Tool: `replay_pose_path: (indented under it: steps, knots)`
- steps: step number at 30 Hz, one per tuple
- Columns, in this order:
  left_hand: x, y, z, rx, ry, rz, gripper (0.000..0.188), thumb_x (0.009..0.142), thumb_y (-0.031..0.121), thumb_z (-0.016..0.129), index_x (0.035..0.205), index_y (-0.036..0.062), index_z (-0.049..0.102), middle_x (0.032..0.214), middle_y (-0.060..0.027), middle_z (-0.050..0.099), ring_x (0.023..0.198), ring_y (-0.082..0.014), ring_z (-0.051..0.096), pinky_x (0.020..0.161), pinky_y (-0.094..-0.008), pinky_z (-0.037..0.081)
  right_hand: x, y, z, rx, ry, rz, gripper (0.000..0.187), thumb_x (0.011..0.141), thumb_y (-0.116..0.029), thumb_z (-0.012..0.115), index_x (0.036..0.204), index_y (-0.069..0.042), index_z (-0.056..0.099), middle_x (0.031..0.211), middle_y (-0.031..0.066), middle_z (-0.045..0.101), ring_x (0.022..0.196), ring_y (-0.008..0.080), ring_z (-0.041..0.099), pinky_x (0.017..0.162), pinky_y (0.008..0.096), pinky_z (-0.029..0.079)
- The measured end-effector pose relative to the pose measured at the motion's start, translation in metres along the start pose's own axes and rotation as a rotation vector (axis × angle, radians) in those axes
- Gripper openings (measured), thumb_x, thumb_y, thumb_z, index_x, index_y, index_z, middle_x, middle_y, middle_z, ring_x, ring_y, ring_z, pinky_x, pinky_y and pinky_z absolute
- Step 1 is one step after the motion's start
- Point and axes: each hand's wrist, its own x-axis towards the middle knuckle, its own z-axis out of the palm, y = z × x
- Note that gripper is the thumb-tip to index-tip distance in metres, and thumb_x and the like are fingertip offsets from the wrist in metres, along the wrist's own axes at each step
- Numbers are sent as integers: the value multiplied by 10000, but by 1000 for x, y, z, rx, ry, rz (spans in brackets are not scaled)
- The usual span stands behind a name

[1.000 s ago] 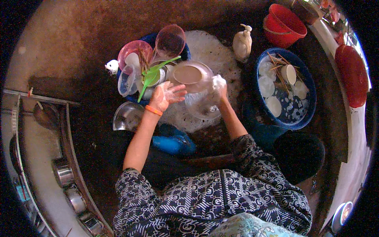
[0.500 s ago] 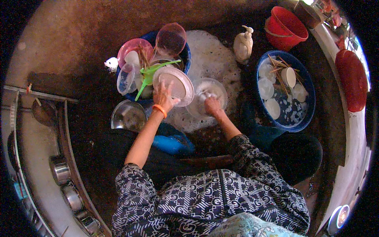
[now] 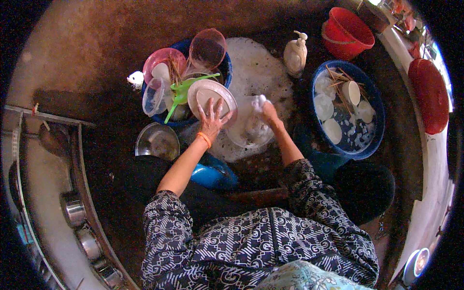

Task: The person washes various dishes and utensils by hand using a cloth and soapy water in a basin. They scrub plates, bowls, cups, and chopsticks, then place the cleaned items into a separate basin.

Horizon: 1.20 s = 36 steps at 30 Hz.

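Note:
My left hand lies with fingers spread on the face of a pale round plate, which leans at the edge of a crowded blue basin. An orange band circles that wrist. My right hand is closed around a white sudsy lump, perhaps a sponge; foam hides its kind. Below it, a clear round bowl sits tilted in the suds. Green utensils, a pink bowl, a clear pink-tinted container and chopsticks fill the basin beside my left hand.
To the right, another blue basin holds white bowls, chopsticks and water. A pump bottle and a red bucket stand farther back. A metal bowl rests at left. Foam covers the floor ahead; steel pots line a shelf.
My right hand has risen from inside the clear bowl to its upper right rim with the white lump. My left hand has shifted slightly right and down across the plate.

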Motion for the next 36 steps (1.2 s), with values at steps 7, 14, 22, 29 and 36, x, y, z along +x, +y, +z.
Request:
replay_pose_path:
  steps: [7, 14, 22, 29, 36]
  knots:
    - [35, -26, -48, -217, 374, -5, 568, 886, 138, 475, 1411, 338, 393, 1494, -134, 330, 1253, -463, 413, 988, -621, 363, -20, 58, 91, -162, -298, -105, 412, 797, -328, 635, 1047, -2, 651, 989, 216, 666, 935, 389, 632, 827, 473, 488]
    - [43, -54, -114, -903, 641, -517, 369, 911, 85, 514, 1275, 29, 531, 1244, -202, 576, 1083, -310, 596, 922, -398, 459, -40, -4, 11, 269, 128, 128, 376, 833, -368, 633, 1110, -115, 669, 1027, 156, 685, 904, 340, 651, 812, 411, 501]
    - [45, -39, -12, -1296, 234, -969, 473, 981, 380, 419, 1198, -25, 532, 1189, -222, 594, 1094, -356, 561, 954, -415, 415, -33, -191, -71, 624, 229, -366, 311, 911, -267, 572, 1117, -46, 644, 1162, 143, 634, 1100, 310, 581, 971, 397, 429]
    - [20, -11, -31, -1901, 407, -762, 439, 970, 273, 494, 1322, 11, 476, 1291, -100, 537, 1171, -228, 511, 999, -332, 403, -36, -198, -54, 490, 298, -386, 521, 864, -299, 587, 1294, -19, 497, 1406, 331, 354, 1329, 498, 290, 1139, 461, 212]
    - [31, -28, -70, -2294, 513, -884, 413, 941, 285, 543, 1297, 81, 500, 1271, -77, 538, 1093, -207, 570, 853, -389, 524, -56, -161, -28, 604, 283, 29, 375, 899, -211, 602, 1213, -13, 550, 1126, 156, 614, 990, 248, 601, 844, 344, 497]
